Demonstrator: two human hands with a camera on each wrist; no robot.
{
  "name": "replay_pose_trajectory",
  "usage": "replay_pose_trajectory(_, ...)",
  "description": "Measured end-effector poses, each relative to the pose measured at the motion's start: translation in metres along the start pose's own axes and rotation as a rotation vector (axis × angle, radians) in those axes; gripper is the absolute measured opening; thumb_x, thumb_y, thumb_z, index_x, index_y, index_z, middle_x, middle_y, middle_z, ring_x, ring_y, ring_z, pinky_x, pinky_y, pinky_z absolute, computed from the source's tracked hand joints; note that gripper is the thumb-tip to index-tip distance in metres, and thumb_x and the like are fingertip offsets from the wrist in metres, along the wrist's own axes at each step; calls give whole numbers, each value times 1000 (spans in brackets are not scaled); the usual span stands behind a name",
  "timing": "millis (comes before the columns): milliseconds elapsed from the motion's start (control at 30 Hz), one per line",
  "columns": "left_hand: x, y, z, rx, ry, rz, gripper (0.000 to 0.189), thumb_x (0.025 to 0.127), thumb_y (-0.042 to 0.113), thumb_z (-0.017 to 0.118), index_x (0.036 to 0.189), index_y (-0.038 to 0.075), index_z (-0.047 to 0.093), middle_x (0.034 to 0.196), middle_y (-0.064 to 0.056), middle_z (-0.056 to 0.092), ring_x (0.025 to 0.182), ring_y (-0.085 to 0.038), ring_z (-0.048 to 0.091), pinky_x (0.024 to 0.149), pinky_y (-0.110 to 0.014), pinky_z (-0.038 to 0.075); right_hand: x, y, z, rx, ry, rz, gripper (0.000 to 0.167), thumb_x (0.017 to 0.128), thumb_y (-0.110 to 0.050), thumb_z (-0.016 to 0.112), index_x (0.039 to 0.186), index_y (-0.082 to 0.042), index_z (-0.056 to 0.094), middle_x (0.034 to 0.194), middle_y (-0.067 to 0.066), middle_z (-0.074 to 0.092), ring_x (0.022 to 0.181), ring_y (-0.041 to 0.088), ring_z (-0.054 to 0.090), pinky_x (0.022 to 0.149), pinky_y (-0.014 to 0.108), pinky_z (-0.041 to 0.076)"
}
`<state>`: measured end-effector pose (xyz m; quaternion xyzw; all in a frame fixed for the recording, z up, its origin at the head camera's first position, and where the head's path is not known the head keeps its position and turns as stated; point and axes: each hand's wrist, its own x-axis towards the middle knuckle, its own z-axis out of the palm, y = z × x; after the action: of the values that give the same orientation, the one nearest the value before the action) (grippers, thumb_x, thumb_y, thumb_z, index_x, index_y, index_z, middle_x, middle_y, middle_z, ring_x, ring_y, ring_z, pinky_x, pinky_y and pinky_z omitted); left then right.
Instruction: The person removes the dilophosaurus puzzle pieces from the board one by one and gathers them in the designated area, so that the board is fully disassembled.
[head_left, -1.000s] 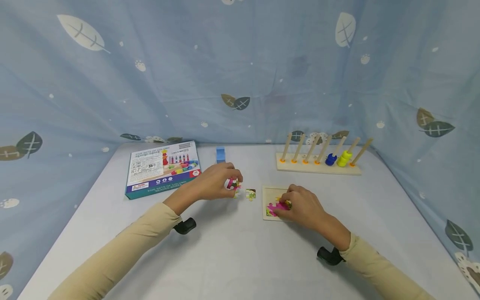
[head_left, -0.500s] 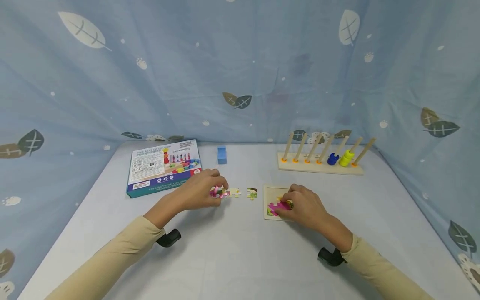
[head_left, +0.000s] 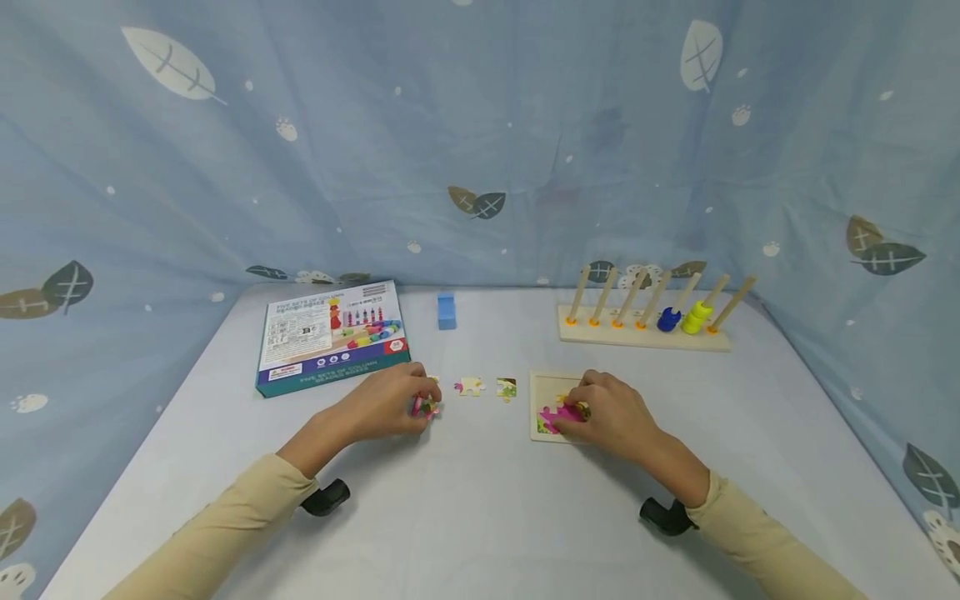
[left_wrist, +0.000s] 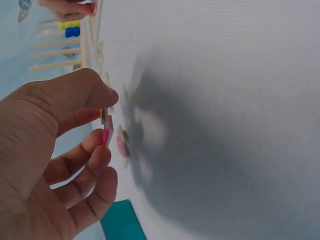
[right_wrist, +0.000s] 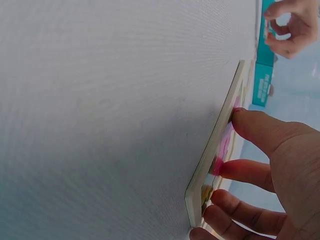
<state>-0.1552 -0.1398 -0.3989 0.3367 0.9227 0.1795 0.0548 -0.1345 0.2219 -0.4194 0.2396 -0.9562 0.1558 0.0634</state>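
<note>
My left hand (head_left: 390, 402) pinches a pink patterned jigsaw piece (left_wrist: 107, 132) between thumb and fingertips, just above the table. Another pink and yellow piece (left_wrist: 123, 142) lies on the table beyond those fingers. To the right of this hand, two jigsaw pieces (head_left: 470, 387) with pale and green printing lie apart in a row. My right hand (head_left: 618, 412) rests over a square wooden puzzle tray (head_left: 544, 384), its thumb and fingertips spread on the pink pieces (right_wrist: 226, 141) set in it. The hand hides the tray's right part.
A teal-edged toy box (head_left: 333, 337) lies at the back left, with a small blue block (head_left: 446, 312) to its right. At the back right stands a wooden peg board (head_left: 641, 335) with blue beads (head_left: 669, 320) and yellow beads (head_left: 697, 317). A leaf-print curtain (head_left: 480, 125) hangs behind the table.
My left hand has moved left and nearer to me with a jigsaw piece, uncovering the pale piece on the table. The right hand has stayed at the tray.
</note>
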Motion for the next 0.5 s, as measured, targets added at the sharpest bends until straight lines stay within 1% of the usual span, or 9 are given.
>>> replay_pose_trajectory(167, -2, -3, 4, 11, -1, 0, 25, 78, 23, 82, 102, 22, 76, 91, 7, 57, 77, -9, 49, 66, -27, 45, 0, -1, 0, 2, 0, -7, 36, 74, -42, 87, 93, -12, 81, 86, -2, 60, 71, 11, 50, 59, 28, 44)
replay_pose_trajectory(233, -2, -3, 5, 5, -3, -8, 25, 78, 24, 82, 102, 22, 76, 91, 7, 57, 78, -8, 49, 66, -26, 45, 0, -1, 0, 5, 2, -4, 35, 74, -42, 87, 92, -13, 81, 85, -2, 60, 70, 11, 50, 58, 28, 44)
replay_pose_trajectory(367, -2, -4, 6, -12, -13, -21, 24, 79, 24, 82, 102, 22, 76, 91, 8, 57, 78, -8, 50, 67, -27, 46, 0, -1, -1, -1, 3, -3, 35, 74, -42, 88, 93, -12, 81, 88, -1, 61, 74, 12, 53, 60, 29, 46)
replay_pose_trajectory(500, -1, -6, 8, -30, -26, -24, 23, 80, 24, 82, 102, 22, 76, 91, 8, 58, 79, -9, 52, 69, -27, 47, 0, 0, 0, -1, -8, 5, 36, 74, -42, 88, 93, -13, 81, 87, -2, 61, 73, 12, 53, 60, 29, 46)
